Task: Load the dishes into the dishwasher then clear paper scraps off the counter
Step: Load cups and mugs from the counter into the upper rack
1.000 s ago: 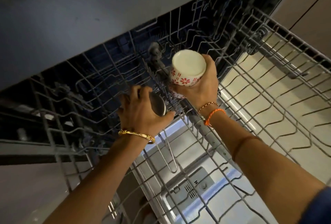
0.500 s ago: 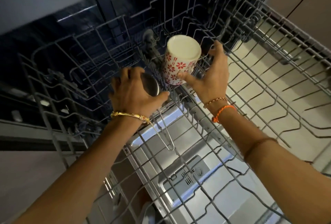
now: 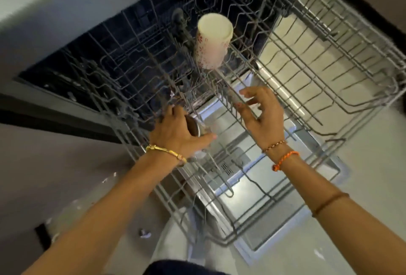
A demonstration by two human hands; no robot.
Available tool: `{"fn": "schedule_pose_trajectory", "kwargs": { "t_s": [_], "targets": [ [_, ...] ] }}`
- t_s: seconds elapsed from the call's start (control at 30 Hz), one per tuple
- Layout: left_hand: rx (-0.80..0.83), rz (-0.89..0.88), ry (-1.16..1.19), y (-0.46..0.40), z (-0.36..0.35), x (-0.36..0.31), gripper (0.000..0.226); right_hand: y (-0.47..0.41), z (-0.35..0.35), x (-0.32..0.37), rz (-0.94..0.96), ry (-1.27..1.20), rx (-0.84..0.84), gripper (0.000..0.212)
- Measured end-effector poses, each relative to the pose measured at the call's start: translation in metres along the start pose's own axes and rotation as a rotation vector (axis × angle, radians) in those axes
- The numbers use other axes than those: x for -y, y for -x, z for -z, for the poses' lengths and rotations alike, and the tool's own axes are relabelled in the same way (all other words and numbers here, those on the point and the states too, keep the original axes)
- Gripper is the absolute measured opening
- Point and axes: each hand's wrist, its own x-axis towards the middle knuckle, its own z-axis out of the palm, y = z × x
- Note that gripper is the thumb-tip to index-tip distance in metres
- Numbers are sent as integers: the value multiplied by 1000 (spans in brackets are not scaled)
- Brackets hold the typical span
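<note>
Upper dishwasher rack (image 3: pixel 329 90) pulled out, grey wire, tines running in rows across it. Beneath it the open dishwasher door (image 3: pixel 259 206) shows through the wires, shiny steel with a small vented detergent panel.

White cup with red flower print (image 3: pixel 212 41) sits upside down in the rack toward its back, base up, leaning slightly, propped between tines. Nothing touches it. A dark plastic fitting (image 3: pixel 182 26) stands just beside it on its left.

Right hand (image 3: pixel 262 114) hovers above the rack wires in front of the cup and well apart from it; fingers spread and loosely bent, holding nothing. Orange thread band and a thin beaded band on that wrist, a brown band further up the forearm.

Left hand (image 3: pixel 178 134) at the rack's near left part, fingers curled round a small steel cup (image 3: pixel 193 125); only its dark mouth and rim show past the thumb. Gold bangle (image 3: pixel 167 152) on the wrist. Rack wires lie close around this hand on every side.

No readable writing anywhere; frame is motion-blurred.

Grey surface edge (image 3: pixel 55 6) overhangs the dishwasher opening at upper left. Pale floor (image 3: pixel 362 219) at right, with a small white scrap (image 3: pixel 145 233) lower down near the door's corner.
</note>
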Motion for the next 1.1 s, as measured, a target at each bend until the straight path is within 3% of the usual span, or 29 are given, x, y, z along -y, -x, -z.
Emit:
{"fn": "schedule_pose_trajectory", "kwargs": {
  "t_s": [0.13,0.3,0.5,0.6,0.73,0.87,0.97,1.1],
  "targets": [
    [102,40,-33,4,-27,11,93,17,8,3,-156,36,-123,24],
    [182,91,-98,-3,-49,1,119,39,21,9,-203,152,-98,25],
    [147,35,134,13,-40,6,104,39,36,48,-183,20,-168,36],
    [3,-160,84,42,-9,8,75,22,59,97,-56,-122,-272,29],
    [-169,-364,249,102,59,21,38,-8,82,194,65,-332,-399,14],
    [-721,-682,275,156,130,61,15,-23,69,299,184,-586,-371,6],
    [-1080,-602,171,174,168,107,16,-23,33,359,170,-691,-245,5],
    [-1318,-320,304,206,213,206,18,5,-58,438,184,-741,38,12]
  ]
}}
